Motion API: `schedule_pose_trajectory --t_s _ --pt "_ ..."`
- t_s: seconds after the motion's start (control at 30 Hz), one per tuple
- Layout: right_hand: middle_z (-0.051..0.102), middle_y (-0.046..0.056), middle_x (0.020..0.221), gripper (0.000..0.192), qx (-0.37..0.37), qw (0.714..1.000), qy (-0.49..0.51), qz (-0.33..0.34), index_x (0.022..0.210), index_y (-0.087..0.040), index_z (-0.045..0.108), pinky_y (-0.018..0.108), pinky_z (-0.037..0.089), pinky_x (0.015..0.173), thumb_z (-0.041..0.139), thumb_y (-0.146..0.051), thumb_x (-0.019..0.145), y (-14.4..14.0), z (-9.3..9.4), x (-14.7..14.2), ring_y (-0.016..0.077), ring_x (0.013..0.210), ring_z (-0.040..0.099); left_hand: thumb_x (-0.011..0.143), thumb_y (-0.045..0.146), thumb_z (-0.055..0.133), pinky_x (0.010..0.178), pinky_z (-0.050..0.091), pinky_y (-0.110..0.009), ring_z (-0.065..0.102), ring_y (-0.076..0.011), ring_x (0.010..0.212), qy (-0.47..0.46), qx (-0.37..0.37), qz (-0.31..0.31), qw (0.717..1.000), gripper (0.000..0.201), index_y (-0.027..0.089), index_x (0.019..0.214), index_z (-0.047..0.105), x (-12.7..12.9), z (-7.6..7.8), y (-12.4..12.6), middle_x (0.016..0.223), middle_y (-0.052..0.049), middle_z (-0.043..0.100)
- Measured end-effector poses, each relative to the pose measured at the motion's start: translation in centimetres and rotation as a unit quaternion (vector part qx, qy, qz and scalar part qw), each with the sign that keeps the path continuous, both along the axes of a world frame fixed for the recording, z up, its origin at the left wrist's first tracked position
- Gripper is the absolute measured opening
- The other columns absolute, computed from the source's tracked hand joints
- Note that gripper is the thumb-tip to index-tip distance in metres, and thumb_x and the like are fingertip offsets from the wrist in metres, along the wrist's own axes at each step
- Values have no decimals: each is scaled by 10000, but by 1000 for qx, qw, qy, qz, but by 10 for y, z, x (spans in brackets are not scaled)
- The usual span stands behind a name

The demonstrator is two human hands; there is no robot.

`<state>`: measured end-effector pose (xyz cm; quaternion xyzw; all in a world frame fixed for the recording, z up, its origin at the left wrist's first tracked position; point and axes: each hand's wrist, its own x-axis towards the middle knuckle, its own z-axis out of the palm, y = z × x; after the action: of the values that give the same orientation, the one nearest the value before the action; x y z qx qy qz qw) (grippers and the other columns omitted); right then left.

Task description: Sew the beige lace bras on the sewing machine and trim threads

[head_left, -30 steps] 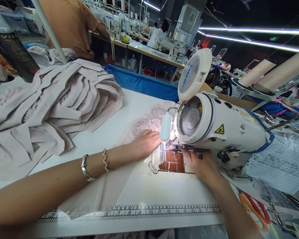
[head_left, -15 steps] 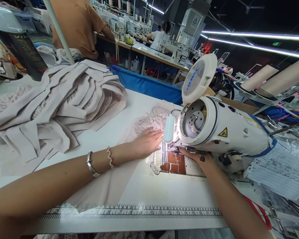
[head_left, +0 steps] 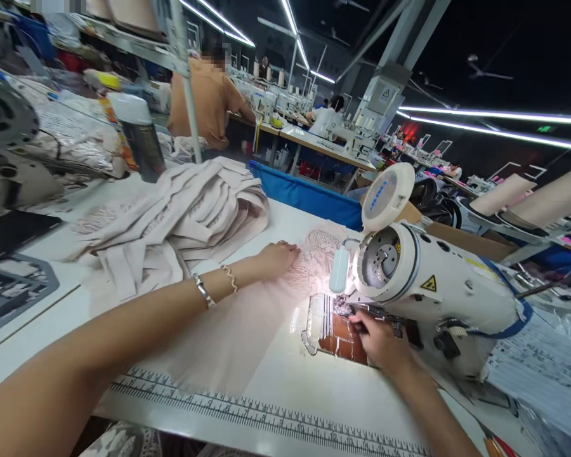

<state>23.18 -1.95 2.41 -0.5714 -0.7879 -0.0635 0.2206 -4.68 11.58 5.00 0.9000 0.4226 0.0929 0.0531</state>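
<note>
My left hand (head_left: 276,259) lies flat on a pale beige fabric piece with a lace end (head_left: 247,317), spread on the white table left of the needle. My right hand (head_left: 378,343) rests under the head of the white sewing machine (head_left: 438,292), fingers pinched at the fabric edge beside the presser foot (head_left: 345,308) on the lit needle plate (head_left: 335,327). Two bracelets circle my left wrist.
A heap of beige fabric pieces (head_left: 171,216) lies at the back left. A printed ruler (head_left: 276,416) runs along the table's front edge. A dark spray can (head_left: 140,136) stands far left. Another person in an orange shirt (head_left: 209,101) sits behind. Papers (head_left: 542,374) lie right of the machine.
My left hand slid away from the needle, back and left over the lace. My view lifted and swung left. My right hand stays at the presser foot.
</note>
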Motion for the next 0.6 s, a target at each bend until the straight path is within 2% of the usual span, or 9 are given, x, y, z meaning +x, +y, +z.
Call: schedule_pose_trajectory --t_s 0.07,0.1,0.2,0.27,0.37,0.4,0.5,0.53,0.6 --pt "686 36 664 373 9 999 12 46 717 -236 658 269 490 615 438 -333 1001 -16 -2 -25 181 621 653 850 -47 503 802 529 -376 666 -296 981 37 -10 -3 999 295 89 1041 683 -14 3 -15 1083 -187 685" --pt "695 42 703 363 14 998 41 39 776 -226 659 266 488 614 412 -340 1017 -22 -3 -38 179 630 661 851 -42 514 744 532 -350 678 -282 919 50 -11 -4 999 252 93 965 693 -20 2 -30 1018 -178 690" --pt "666 26 662 362 -18 991 112 -69 1095 -179 636 287 471 541 434 -467 1007 -31 -6 -77 215 581 657 917 65 548 667 538 -327 684 -239 796 64 -9 -13 998 154 125 921 689 -26 -10 -90 983 -138 683" --pt "682 45 693 398 -54 984 104 -134 1129 -176 615 310 466 533 495 -518 966 -33 -10 -97 252 610 674 939 281 647 800 565 -384 680 -282 962 50 17 -30 998 145 148 982 683 -28 -22 -127 1054 -131 678" --pt "707 99 842 289 -67 984 57 -153 948 -217 616 323 470 560 585 -501 906 -44 -18 -115 284 721 699 847 524 744 1039 484 -507 551 -378 1274 27 94 -27 995 574 104 1214 614 -32 -35 -163 1317 -207 600" --pt "692 96 844 260 -61 987 50 -139 881 -226 600 321 471 564 599 -486 895 -50 -20 -116 281 729 693 857 524 733 1049 475 -517 550 -383 1278 36 96 -22 995 590 85 1230 602 -34 -35 -172 1331 -221 594" --pt "630 58 817 185 -45 995 80 -43 749 -237 536 301 498 620 607 -358 869 -77 -18 -112 243 761 664 960 281 627 902 552 -449 673 -324 1056 78 15 -24 997 262 88 1138 634 -42 -21 -197 1151 -177 680" --pt "618 46 819 158 -46 994 98 1 731 -236 517 289 504 647 608 -297 845 -86 -16 -109 225 773 654 945 184 608 825 569 -411 696 -299 961 78 -22 -37 996 234 92 1160 624 -46 -14 -206 1097 -154 692" --pt "618 26 811 142 -67 984 136 98 716 -235 487 273 501 698 604 -212 793 -105 -10 -101 195 780 635 892 92 604 701 567 -351 706 -257 827 47 -79 -73 993 377 115 1267 579 -53 2 -222 1057 -115 695"
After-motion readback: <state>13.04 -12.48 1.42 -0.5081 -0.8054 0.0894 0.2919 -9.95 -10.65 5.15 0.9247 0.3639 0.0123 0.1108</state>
